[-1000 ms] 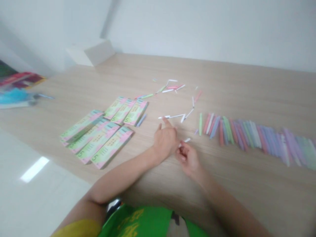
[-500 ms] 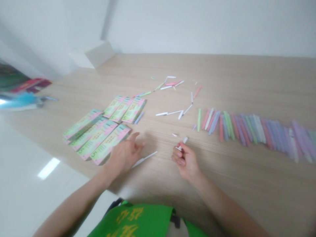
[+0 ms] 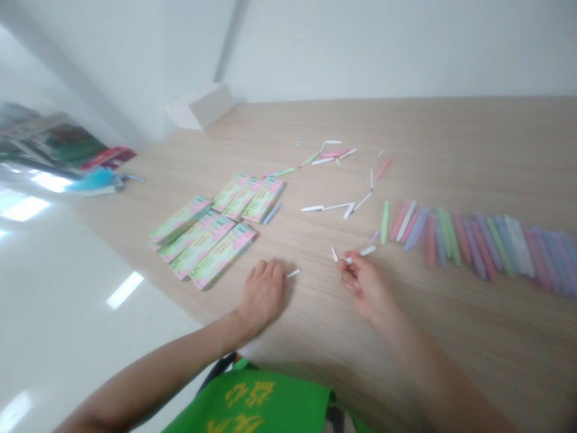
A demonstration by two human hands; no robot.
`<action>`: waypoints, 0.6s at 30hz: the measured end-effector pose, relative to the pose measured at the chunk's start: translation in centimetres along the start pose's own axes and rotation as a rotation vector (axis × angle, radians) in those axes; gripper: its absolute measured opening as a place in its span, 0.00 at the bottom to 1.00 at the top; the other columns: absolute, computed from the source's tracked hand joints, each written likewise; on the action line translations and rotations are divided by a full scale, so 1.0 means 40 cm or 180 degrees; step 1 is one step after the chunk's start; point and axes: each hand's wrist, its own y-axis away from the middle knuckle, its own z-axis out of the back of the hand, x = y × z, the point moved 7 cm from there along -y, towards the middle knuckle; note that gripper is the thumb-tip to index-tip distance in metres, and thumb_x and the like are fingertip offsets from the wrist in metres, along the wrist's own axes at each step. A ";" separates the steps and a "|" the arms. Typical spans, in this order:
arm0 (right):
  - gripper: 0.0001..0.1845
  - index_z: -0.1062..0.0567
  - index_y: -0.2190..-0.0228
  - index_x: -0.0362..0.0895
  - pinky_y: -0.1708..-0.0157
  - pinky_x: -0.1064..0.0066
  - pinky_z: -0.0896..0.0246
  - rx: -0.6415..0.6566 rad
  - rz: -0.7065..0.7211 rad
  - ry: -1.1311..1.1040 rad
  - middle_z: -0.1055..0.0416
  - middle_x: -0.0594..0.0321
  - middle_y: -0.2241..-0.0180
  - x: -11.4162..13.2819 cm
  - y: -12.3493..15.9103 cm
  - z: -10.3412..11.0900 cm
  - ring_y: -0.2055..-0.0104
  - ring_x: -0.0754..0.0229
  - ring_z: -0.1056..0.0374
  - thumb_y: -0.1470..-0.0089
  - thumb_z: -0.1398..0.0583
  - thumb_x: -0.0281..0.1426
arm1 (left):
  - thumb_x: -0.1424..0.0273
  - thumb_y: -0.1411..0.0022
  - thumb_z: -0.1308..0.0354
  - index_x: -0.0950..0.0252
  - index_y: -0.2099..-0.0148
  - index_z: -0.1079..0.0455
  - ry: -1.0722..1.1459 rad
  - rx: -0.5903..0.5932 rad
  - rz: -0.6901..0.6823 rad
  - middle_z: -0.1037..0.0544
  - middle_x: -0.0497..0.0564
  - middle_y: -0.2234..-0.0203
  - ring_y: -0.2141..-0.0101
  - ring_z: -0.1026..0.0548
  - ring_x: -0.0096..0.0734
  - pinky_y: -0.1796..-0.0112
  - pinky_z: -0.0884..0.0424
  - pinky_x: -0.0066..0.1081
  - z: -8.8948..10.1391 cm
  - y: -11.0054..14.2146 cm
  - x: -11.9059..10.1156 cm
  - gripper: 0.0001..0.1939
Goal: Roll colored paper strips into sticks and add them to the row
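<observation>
My right hand [image 3: 363,282] is closed, its thumb and fingers pinching a slim white plastic stick [image 3: 368,250] just above the table. Beside those fingertips lies a small white piece [image 3: 334,255]. My left hand [image 3: 265,291] rests low on the table with its fingers curled down over a thin white stick [image 3: 293,273]; only the stick's end shows, on the right of the hand. Behind that hand lie several green-and-pink printed boxes [image 3: 223,257] in two groups. Blur hides the finer detail of the sticks.
A row of pastel sticks [image 3: 451,237] runs along the right of the wooden table [image 3: 451,144]. Farther back, thin white and coloured sticks [image 3: 338,206] lie scattered. A white box [image 3: 211,105] stands by the wall. Blue and red items [image 3: 97,179] sit at the left edge.
My left hand has come down over the thin white stick and curled its fingers. The stick in my right hand now points more sideways to the right. The view has shifted left.
</observation>
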 end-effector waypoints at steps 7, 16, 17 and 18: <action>0.10 0.38 0.74 0.45 0.89 0.80 0.62 -0.0572 0.0656 0.0109 0.29 0.67 0.85 0.076 -0.027 -0.026 0.91 0.75 0.57 0.45 0.42 0.32 | 0.69 0.30 0.62 0.64 0.57 0.40 0.1473 -0.0279 0.1079 0.31 0.48 0.79 0.77 0.32 0.33 0.73 0.43 0.30 -0.004 -0.041 0.070 0.11; 0.23 0.36 0.80 0.44 0.86 0.76 0.65 -0.0572 0.0916 0.0666 0.29 0.64 0.82 0.070 0.012 0.015 0.88 0.75 0.58 0.56 0.37 0.49 | 0.70 0.38 0.51 0.64 0.72 0.44 0.5479 -0.1429 0.1858 0.46 0.40 0.84 0.85 0.48 0.18 0.82 0.54 0.20 -0.001 -0.110 0.108 0.09; 0.24 0.35 0.80 0.43 0.86 0.75 0.66 -0.0586 0.0887 0.0855 0.28 0.63 0.81 0.064 0.019 0.026 0.88 0.74 0.58 0.56 0.38 0.51 | 0.74 0.40 0.53 0.64 0.71 0.44 0.5874 -0.1440 0.1985 0.47 0.39 0.85 0.86 0.50 0.18 0.83 0.56 0.20 0.008 -0.118 0.109 0.07; 0.24 0.33 0.80 0.43 0.86 0.75 0.66 -0.0622 0.0850 0.1061 0.28 0.63 0.80 0.057 0.027 0.039 0.87 0.74 0.59 0.56 0.39 0.52 | 0.77 0.41 0.54 0.64 0.70 0.44 0.6222 -0.1426 0.2106 0.45 0.39 0.85 0.87 0.51 0.17 0.84 0.56 0.19 0.018 -0.125 0.108 0.06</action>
